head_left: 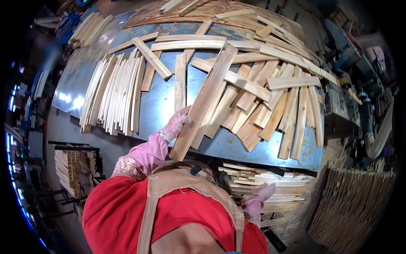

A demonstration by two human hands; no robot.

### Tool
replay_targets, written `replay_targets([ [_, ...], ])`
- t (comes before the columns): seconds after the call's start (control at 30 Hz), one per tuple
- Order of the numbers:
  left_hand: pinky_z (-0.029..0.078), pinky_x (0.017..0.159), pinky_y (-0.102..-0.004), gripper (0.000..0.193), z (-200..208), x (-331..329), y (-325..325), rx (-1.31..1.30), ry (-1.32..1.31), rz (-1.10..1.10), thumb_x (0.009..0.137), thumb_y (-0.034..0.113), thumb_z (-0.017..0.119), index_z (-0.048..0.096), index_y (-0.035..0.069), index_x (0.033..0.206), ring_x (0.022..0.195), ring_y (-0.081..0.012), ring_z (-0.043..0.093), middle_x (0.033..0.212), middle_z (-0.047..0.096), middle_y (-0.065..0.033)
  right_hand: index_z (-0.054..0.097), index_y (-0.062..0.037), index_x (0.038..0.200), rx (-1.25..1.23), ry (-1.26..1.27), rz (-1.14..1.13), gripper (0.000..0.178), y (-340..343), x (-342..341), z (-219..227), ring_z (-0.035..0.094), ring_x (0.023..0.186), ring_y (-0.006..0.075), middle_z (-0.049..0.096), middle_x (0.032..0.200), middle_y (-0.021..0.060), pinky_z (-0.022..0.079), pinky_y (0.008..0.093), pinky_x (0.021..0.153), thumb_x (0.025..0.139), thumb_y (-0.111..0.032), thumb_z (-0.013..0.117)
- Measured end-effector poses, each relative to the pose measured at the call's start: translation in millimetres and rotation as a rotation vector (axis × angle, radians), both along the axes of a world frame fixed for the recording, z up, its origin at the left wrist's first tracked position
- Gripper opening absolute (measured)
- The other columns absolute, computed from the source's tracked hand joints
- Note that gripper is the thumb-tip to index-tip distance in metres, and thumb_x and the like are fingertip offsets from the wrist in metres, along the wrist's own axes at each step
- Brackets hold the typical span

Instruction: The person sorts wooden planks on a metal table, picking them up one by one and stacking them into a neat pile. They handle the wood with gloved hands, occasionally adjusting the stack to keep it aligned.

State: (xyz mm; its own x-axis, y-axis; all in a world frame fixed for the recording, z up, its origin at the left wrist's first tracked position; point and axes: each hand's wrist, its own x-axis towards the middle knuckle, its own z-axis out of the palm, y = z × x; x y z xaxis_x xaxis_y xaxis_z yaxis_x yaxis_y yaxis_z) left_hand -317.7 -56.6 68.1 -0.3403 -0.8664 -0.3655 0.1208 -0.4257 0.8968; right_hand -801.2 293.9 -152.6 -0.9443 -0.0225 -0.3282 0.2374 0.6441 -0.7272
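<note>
In a pink-and-white glove, my left hand (177, 122) is closed around the lower part of a long wooden board (206, 95). The board slants up and away over the blue-grey metal table (160, 101), its near end close to my apron. Another board lies partly hidden behind it. My right hand (264, 192), also gloved in pink, is low at the right with fingers stretched out, over a stack of wooden slats (292, 186) below the table edge. I see nothing held in it; whether it touches the slats I cannot tell.
Loose boards (258, 101) lie crisscrossed on the table's right half. Upright rows of slats (120, 91) stand at the left. A rack of wood pieces (67, 171) is at lower left, a big wood pile (351, 207) at lower right. Machinery (347, 80) borders the right side.
</note>
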Motion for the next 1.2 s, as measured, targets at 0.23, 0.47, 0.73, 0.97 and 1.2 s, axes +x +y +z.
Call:
replay_targets([
  [0.23,0.057,0.104,-0.0356,0.094,1.9,52.3,-11.2,0.03,0.031,0.046,0.072,0.026,0.067,0.048,-0.002,0.161,0.114,-0.0215,0.071,0.134,0.07,-0.0137,0.048,0.0098,0.154,0.068,0.266,0.029,0.064,-37.7,20.3,98.4,0.055,0.141,0.0427,0.056,0.154,0.0306,0.043,0.0422,0.12,0.115,-0.041,0.051],
  [0.47,0.056,0.107,-0.0358,0.088,-15.2,51.6,-23.4,0.106,0.207,0.135,0.074,0.015,0.065,0.051,-0.001,0.159,0.117,-0.0227,0.07,0.135,0.07,-0.0124,0.061,0.0024,0.15,-0.296,0.017,0.732,0.05,-203.9,155.7,157.4,0.063,0.131,0.028,0.068,0.145,0.014,0.046,0.0377,0.117,0.111,-0.03,0.062],
  [0.73,0.058,0.098,-0.034,0.07,-13.3,90.4,-6.9,-0.067,0.343,0.679,0.085,0.0,0.06,0.056,0.0,0.156,0.109,-0.0199,0.071,0.127,0.074,-0.0093,0.034,-0.0072,0.171,-0.328,-0.637,1.655,0.081,-297.5,380.2,178.4,0.067,0.104,0.015,0.072,0.127,0.0088,0.057,0.0306,0.09,0.102,-0.021,0.075],
  [0.97,0.053,0.102,-0.0331,0.052,-28.7,258.5,135.5,-0.22,-0.237,1.644,0.091,0.013,0.066,0.066,0.0,0.142,0.115,-0.0227,0.067,0.121,0.074,-0.0055,0.052,0.0049,0.155,-0.091,-0.102,2.123,0.06,-398.3,384.8,128.3,0.069,0.104,0.0257,0.072,0.121,0.0183,0.054,0.04,0.1,0.105,-0.024,0.069],
  [1.2,0.056,0.091,-0.0442,0.045,-126.8,398.7,429.5,0.47,-0.605,2.769,0.098,0.034,0.057,0.073,-0.003,0.118,0.104,-0.0365,0.074,0.109,0.079,-0.0212,0.051,0.008,0.155,0.1,0.124,2.101,0.069,-430.3,447.7,109.6,0.059,0.139,0.0385,0.06,0.154,0.0273,0.041,0.0422,0.12,0.109,-0.043,0.057],
])
